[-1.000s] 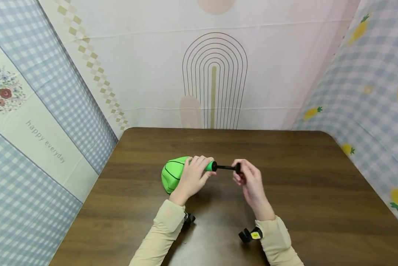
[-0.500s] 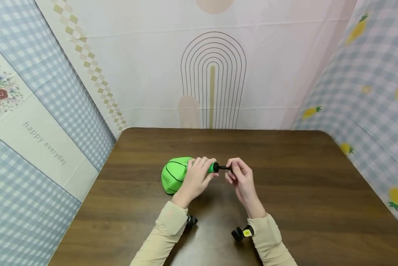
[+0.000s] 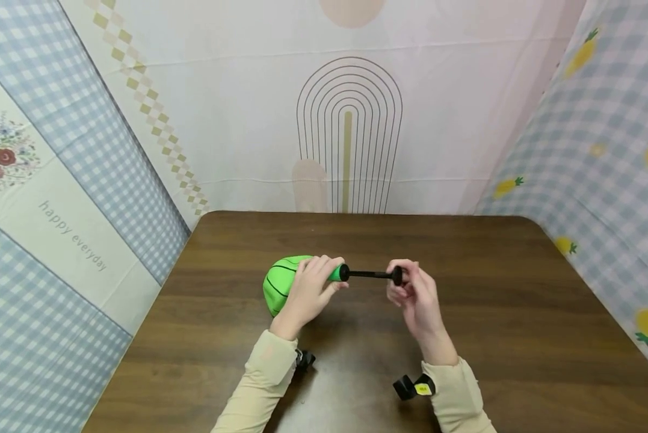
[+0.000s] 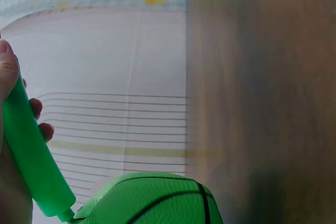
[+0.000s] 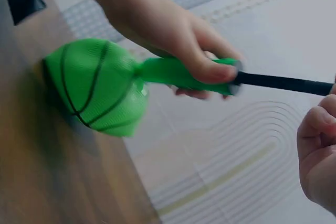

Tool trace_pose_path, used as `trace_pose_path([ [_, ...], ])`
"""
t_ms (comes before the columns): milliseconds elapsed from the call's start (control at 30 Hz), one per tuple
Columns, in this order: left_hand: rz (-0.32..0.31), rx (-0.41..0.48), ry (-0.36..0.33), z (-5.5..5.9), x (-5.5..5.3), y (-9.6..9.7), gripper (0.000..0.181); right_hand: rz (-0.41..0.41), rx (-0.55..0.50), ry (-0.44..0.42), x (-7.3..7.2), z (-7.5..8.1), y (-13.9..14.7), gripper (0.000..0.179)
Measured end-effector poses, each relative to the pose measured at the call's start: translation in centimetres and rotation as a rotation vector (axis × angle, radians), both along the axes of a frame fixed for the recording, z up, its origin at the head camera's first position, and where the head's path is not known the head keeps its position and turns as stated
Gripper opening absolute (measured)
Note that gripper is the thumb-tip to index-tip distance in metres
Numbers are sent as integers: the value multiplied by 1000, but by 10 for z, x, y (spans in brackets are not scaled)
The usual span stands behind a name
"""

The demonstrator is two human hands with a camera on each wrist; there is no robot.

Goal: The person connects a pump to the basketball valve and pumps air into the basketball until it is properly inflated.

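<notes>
A soft, dented green ball (image 3: 279, 280) with black lines sits on the brown table, left of centre in the head view. My left hand (image 3: 306, 294) grips the green barrel of a hand pump (image 4: 38, 156). In the left wrist view, the barrel's narrow tip meets the ball (image 4: 157, 203). The pump's black rod (image 3: 368, 274) stands drawn far out toward the right. At its end, my right hand (image 3: 418, 300) holds the black handle (image 3: 397, 275) with curled fingers. In the right wrist view, that handle is mostly cut off at the edge.
The wooden table (image 3: 518, 337) extends around both arms. A white patterned cloth (image 3: 237, 120) hangs behind it, with checked cloth (image 3: 610, 180) on the sides. Each wrist carries a black strapped camera; the right one (image 3: 410, 386) has a yellow label.
My right hand first went left, pushing the pump's rod most of the way in, then came back right with the rod drawn out. The left hand and ball have hardly moved.
</notes>
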State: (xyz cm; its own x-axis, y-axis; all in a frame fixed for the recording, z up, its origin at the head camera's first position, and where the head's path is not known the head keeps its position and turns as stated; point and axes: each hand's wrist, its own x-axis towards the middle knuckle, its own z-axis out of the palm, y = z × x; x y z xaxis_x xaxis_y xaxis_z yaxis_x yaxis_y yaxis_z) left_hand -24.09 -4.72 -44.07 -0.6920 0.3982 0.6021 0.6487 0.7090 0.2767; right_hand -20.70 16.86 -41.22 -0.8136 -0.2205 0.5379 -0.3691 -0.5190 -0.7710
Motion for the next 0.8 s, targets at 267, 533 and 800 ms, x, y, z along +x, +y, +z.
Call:
trace_pose_path([
  [267,18,-47,54,7,-2,9,42,-61,-8,-25,-10,-14,-19,22],
  [533,13,-29,47,0,0,14,41,-123,174,-197,-15,-27,-34,18],
  [800,-15,47,-3,-4,-2,16,40,-123,64,-154,-5,-10,-4,35],
])
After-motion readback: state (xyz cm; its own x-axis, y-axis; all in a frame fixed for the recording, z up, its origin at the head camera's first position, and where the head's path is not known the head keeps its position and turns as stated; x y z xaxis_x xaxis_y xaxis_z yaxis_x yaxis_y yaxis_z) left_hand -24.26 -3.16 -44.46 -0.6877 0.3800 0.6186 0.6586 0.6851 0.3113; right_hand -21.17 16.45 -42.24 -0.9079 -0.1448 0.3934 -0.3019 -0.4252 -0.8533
